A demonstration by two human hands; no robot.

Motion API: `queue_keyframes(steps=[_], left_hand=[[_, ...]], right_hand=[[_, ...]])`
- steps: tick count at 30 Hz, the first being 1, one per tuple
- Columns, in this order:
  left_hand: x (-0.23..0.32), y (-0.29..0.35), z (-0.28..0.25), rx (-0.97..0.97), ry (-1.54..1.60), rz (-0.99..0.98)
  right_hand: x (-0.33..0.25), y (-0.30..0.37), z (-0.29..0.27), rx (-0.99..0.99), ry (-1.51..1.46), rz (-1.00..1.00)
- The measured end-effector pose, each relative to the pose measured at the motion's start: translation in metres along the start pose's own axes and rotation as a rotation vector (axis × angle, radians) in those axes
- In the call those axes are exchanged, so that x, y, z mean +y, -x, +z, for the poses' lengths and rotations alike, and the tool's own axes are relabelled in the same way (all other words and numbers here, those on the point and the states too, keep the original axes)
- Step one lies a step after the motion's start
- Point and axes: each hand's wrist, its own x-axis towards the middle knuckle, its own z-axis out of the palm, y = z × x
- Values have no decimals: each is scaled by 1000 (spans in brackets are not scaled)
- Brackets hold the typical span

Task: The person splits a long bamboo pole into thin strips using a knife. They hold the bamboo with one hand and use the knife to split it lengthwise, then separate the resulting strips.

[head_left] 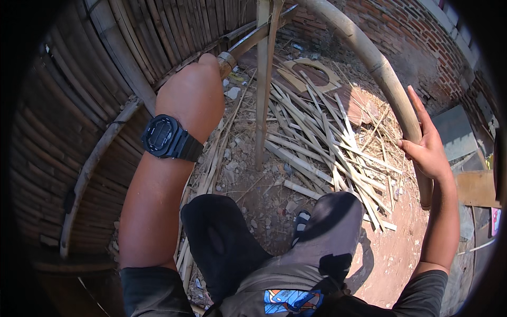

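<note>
My left hand [193,84], with a dark watch on its wrist, is closed around the handle of a machete [249,44]. A metal band shows where the handle meets the blade. The blade points up and right, crossing an upright wooden post [262,100] near its top. At the right, my right hand [429,150] holds a thick bamboo pole [377,63]. Its thumb presses the pole's near side and the index finger stretches along it; the other fingers are partly hidden. The pole curves in this view from the top middle down to the right.
A heap of split bamboo strips [322,142] lies on the dirt ahead of my knees. A bamboo wall [68,132] stands on the left, a brick wall [406,42] at the back. Boards and panels [459,132] lean at the right. A cut-out board [311,74] lies behind the heap.
</note>
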Motion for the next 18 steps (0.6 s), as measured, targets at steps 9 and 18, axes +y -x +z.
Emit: queue_keyframes(steps=[9,18], left_hand=[[-9,0,13,66,-39,43],[3,-5,16,64,-45,103]], right_hand=[[-9,-20,-49,413,75,-61],[26,4,14,-117,387,42]])
